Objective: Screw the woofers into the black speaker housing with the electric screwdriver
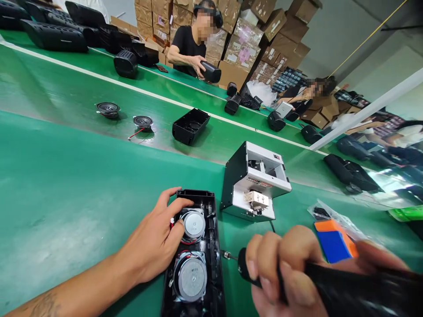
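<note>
A long black plastic speaker housing [214, 253] lies in front of me with its inside facing up. Two round speaker drivers with silver backs sit in it, an upper driver [194, 224] and a lower driver [192, 278]. My left hand [161, 235] grips the housing's left side near the far end, fingers over the rim and thumb by the upper driver. Red and black wires show beside the drivers. In my right hand [284, 264] is a black electric screwdriver [243, 264]; its bit points left, close to the housing's right edge. Whether the bit touches it, I cannot tell.
A black-and-white screw feeder [257, 182] stands just beyond the housing. Across the green table [82, 176] are two loose drivers [142, 122] and another open housing [191, 127]. Orange and blue pieces [333, 244] lie at right. Co-workers sit opposite, one holding a black speaker [210, 71].
</note>
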A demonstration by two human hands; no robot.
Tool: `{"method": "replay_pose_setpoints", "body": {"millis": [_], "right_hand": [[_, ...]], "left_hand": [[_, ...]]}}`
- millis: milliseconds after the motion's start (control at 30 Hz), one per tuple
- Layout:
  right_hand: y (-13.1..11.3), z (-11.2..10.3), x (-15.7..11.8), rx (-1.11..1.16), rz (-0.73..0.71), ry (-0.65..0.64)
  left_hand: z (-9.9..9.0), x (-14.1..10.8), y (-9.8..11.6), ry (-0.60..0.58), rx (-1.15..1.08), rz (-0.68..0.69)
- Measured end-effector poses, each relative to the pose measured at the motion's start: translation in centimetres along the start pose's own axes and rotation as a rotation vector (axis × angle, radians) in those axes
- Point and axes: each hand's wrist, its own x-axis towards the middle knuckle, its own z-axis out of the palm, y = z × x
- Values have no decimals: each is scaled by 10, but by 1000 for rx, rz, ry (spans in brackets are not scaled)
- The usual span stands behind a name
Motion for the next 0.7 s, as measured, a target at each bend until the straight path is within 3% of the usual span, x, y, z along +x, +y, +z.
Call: {"method": "replay_pose_setpoints", "body": {"millis": [200, 433, 700], "right_hand": [[25, 21, -8, 4, -41, 50], [33, 18, -15, -1, 21, 25], [42, 23, -16, -68, -32, 20]], "left_hand": [[-1, 0, 5, -32, -32, -16], [-3, -2, 10, 3, 16, -1], [-4, 0, 9, -21, 30, -3]]}}
